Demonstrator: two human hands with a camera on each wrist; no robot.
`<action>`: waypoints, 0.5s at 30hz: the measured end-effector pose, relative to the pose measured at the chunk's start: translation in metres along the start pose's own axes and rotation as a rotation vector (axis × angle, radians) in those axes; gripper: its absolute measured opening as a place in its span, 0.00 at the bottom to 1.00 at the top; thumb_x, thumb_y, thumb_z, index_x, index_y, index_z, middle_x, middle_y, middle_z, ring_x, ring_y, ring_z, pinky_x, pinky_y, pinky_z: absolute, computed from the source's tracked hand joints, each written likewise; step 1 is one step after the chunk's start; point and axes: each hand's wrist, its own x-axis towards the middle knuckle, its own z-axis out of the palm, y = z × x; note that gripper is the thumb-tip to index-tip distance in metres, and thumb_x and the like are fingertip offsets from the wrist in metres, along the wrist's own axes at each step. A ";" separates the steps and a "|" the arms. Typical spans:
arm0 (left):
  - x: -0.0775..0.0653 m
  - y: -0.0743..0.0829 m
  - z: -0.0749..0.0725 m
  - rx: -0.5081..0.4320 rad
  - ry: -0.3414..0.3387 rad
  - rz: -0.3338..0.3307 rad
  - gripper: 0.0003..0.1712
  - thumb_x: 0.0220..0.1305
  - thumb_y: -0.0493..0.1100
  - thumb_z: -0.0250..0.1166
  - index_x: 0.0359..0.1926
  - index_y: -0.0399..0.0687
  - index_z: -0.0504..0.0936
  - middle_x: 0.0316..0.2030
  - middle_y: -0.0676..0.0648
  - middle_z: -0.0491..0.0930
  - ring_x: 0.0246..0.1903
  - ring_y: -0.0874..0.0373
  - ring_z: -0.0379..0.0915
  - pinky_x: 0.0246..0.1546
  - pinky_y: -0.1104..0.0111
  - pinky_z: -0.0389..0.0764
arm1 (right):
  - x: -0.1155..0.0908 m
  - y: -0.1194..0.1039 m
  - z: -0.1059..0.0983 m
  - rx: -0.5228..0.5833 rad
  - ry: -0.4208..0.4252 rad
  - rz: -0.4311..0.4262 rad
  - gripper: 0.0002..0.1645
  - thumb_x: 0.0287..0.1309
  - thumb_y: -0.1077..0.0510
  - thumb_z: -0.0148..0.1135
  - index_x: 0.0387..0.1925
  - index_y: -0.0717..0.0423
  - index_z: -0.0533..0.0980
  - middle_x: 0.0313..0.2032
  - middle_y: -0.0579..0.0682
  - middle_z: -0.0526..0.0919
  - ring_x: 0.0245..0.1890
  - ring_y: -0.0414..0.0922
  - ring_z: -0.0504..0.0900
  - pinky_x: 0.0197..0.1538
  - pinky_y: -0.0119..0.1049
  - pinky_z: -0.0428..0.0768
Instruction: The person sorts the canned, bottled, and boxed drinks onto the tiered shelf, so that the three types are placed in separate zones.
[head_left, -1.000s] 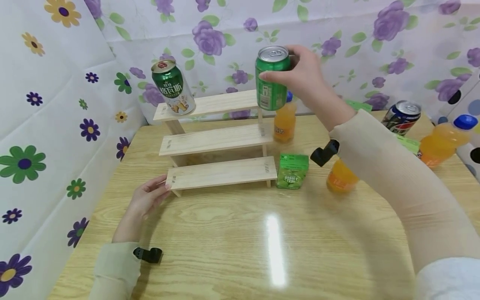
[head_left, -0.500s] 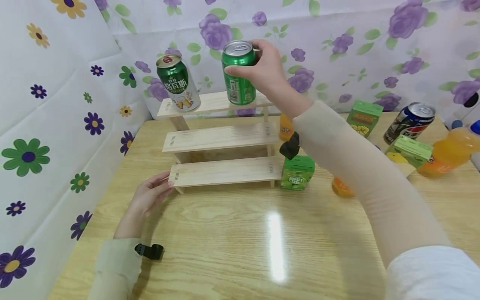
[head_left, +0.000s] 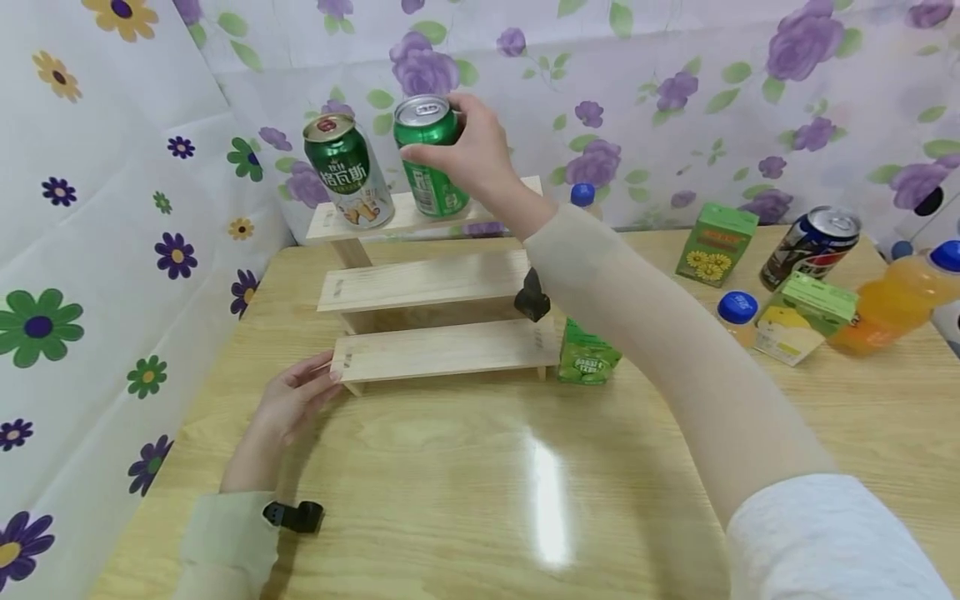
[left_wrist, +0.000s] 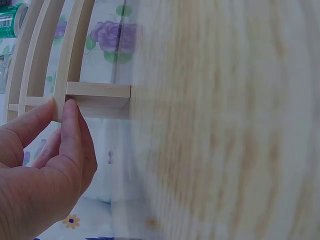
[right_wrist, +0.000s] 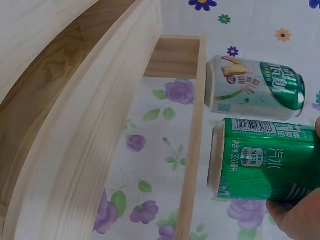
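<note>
My right hand (head_left: 483,154) grips a green soda can (head_left: 435,179) by its upper part, thumb across the front. The can is upright at the top step of a three-step wooden shelf (head_left: 442,350), its base right at the board. To its left on that step stands a green-and-white can (head_left: 348,179), with a narrow gap between them in the right wrist view. My left hand (head_left: 296,400) pinches the left end of the lowest step; in the left wrist view its thumb and fingertips (left_wrist: 70,107) lie on either side of the board's corner.
Right of the shelf stands a green drink carton (head_left: 588,354), partly behind my right sleeve. Farther right are a green flowered carton (head_left: 716,243), a dark cola can (head_left: 810,246), a tilted yellow-green carton (head_left: 802,317) and orange drink bottles (head_left: 892,300). Flowered cloth (head_left: 675,108) hangs behind.
My right hand has carried the green soda can leftward, from beyond the shelf's right end to beside the green-and-white can on the top step. The left hand has stayed at the lowest step.
</note>
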 end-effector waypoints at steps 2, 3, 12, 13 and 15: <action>-0.001 -0.002 -0.001 0.000 -0.003 -0.001 0.16 0.62 0.31 0.63 0.43 0.59 0.83 0.39 0.57 0.79 0.40 0.67 0.79 0.48 0.79 0.82 | 0.000 0.002 0.006 -0.010 -0.010 -0.010 0.47 0.46 0.51 0.75 0.65 0.53 0.63 0.58 0.49 0.74 0.56 0.43 0.74 0.57 0.29 0.78; -0.001 -0.003 -0.001 0.000 -0.004 0.003 0.16 0.62 0.31 0.63 0.43 0.59 0.83 0.39 0.57 0.79 0.41 0.67 0.79 0.48 0.79 0.82 | 0.001 0.003 0.008 -0.012 -0.014 -0.016 0.47 0.46 0.51 0.75 0.65 0.54 0.62 0.58 0.49 0.74 0.56 0.43 0.74 0.57 0.29 0.78; 0.000 -0.003 0.001 0.005 0.016 0.005 0.16 0.62 0.31 0.62 0.44 0.58 0.82 0.39 0.57 0.79 0.40 0.67 0.79 0.47 0.80 0.82 | 0.005 0.005 0.016 -0.016 -0.007 -0.029 0.46 0.48 0.50 0.74 0.66 0.54 0.62 0.59 0.50 0.73 0.57 0.43 0.74 0.58 0.29 0.78; 0.000 -0.003 0.001 0.002 0.013 0.004 0.17 0.63 0.30 0.62 0.44 0.58 0.82 0.39 0.57 0.79 0.40 0.67 0.79 0.47 0.79 0.82 | 0.005 0.006 0.017 -0.025 0.002 -0.037 0.46 0.48 0.49 0.74 0.65 0.55 0.63 0.59 0.50 0.73 0.57 0.43 0.74 0.57 0.29 0.78; 0.000 -0.002 -0.001 -0.010 0.012 0.003 0.18 0.63 0.29 0.61 0.42 0.60 0.83 0.39 0.58 0.79 0.40 0.67 0.79 0.47 0.79 0.82 | 0.006 0.006 0.020 -0.035 0.009 -0.047 0.46 0.47 0.49 0.75 0.65 0.55 0.63 0.59 0.50 0.73 0.57 0.43 0.73 0.58 0.29 0.78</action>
